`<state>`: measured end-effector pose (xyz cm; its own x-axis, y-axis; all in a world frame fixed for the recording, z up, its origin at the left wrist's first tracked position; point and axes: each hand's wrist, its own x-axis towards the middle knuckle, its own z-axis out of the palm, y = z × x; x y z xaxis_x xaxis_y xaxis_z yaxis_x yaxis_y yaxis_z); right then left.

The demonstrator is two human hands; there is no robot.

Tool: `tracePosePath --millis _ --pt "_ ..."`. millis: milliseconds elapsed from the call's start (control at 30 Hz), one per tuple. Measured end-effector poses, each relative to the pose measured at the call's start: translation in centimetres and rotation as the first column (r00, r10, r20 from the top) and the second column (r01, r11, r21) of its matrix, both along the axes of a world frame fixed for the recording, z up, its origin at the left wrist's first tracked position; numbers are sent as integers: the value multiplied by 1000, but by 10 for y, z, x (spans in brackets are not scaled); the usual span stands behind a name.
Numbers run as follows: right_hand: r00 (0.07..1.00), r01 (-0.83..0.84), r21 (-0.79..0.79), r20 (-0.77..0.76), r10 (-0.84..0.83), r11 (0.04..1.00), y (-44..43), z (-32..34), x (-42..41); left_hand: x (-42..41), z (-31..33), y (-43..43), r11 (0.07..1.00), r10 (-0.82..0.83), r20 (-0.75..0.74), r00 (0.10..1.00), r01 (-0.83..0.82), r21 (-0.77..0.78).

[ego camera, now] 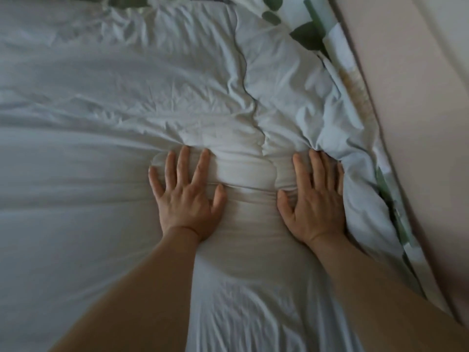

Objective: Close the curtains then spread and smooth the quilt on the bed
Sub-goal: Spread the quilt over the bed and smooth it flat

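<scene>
– One pale quilt (101,123) covers the bed, filling the view from 6 round to 12 o'clock?
– Yes, creased, with a ridge bunched up at centre. A pinkish panel (418,123) runs along 3 o'clock, and leaf-print cloth (307,36) shows at 1 o'clock between the two.
– And the hands?
– Left hand (187,196) lies flat, fingers spread wide, pressing the quilt at the ridge's 9 o'clock. Right hand (314,199) does likewise at its 3 o'clock, holding nothing.

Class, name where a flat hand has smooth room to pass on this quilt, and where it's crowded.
Free: the smooth quilt left of the left hand. Crowded: bunched folds between it and the right hand, and beside the wall.
</scene>
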<state>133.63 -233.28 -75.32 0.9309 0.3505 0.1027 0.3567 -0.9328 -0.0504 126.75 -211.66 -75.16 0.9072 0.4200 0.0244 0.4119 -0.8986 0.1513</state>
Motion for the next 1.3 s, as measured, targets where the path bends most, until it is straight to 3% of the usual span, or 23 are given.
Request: tracePosePath --millis 133,300,400,500,567,633,733,833,967,1100,1200,1300 --pt "1000 20 93 -5 -19 996 7 11 4 1 1 2 1000 -2 -27 1000 2 -13" --pt "981 -28 386 188 -49 922 60 43 70 4 2 4 999 -9 -37 999 8 -32" --pt "998 41 460 32 -63 887 100 76 128 4 3 6 999 -13 -33 999 12 -39" --pt "953 112 305 -304 -15 946 119 104 166 4 3 7 999 -17 -29 999 16 -42" --pt "880 139 339 -474 41 931 123 114 173 4 3 7 999 -19 -30 999 18 -43" --pt "881 136 453 -462 102 881 125 114 170 4 3 7 999 -19 -27 999 18 -44" --pt "867 48 299 -485 109 953 119 100 166 4 3 6 999 -16 -28 999 15 -45" --pt "752 50 170 -655 75 984 118 98 159 5 3 7 999 -14 -29 999 13 -41" --pt "674 14 34 -739 16 999 129 102 159 5 3 7 999 -19 -31 999 17 -42" --pt "762 -121 6 -640 97 993 142 94 146 6 3 8 999 -19 -41 999 18 -43" --pt "953 -78 81 -285 98 994 127 99 159 5 3 9 999 -18 -44 999 16 -46" --pt "994 42 130 98 -55 991 104 127 212 6 3 9 999 -24 -48 999 22 -48"
